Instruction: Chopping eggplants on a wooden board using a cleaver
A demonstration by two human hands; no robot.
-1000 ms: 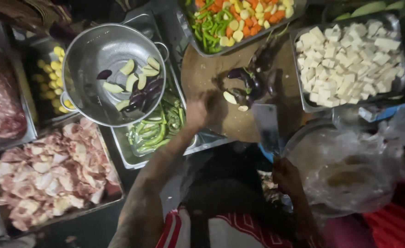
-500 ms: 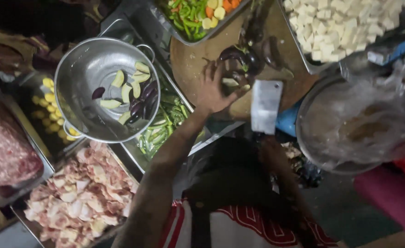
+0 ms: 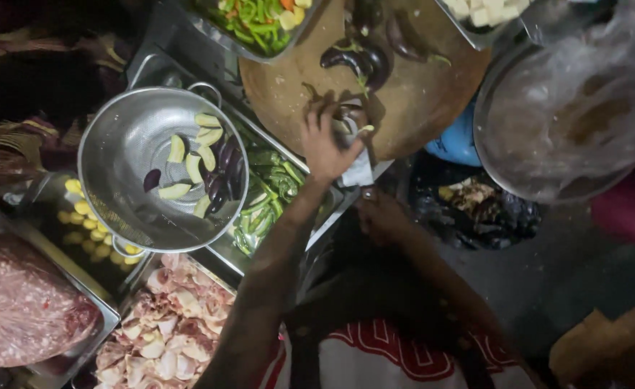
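My left hand [image 3: 325, 144] reaches over the near edge of a round wooden chopping board [image 3: 418, 101], with its fingers on a cut piece of dark eggplant [image 3: 350, 115]. My right hand [image 3: 381, 215] grips the handle of a cleaver [image 3: 361, 171]. The cleaver's blade stands just right of my left hand at the board's edge. Whole purple eggplants [image 3: 364, 57] lie farther back on the board. Left of the board, a metal two-handled bowl [image 3: 127, 148] holds eggplant slices [image 3: 206, 162].
Green peppers [image 3: 267, 189] fill a tray under the bowl. Trays of raw chicken pieces [image 3: 166, 331], minced meat [image 3: 15, 302], yellow bits [image 3: 80, 216], mixed chopped vegetables [image 3: 260, 18] and white cubes [image 3: 479, 11] surround the board. At right sit a plastic-covered bowl [image 3: 569, 108] and a black scrap bag [image 3: 476, 205].
My left hand has moved from above the pepper tray onto the board and settled on the eggplant piece. The cleaver has come down beside it. The view has shifted closer.
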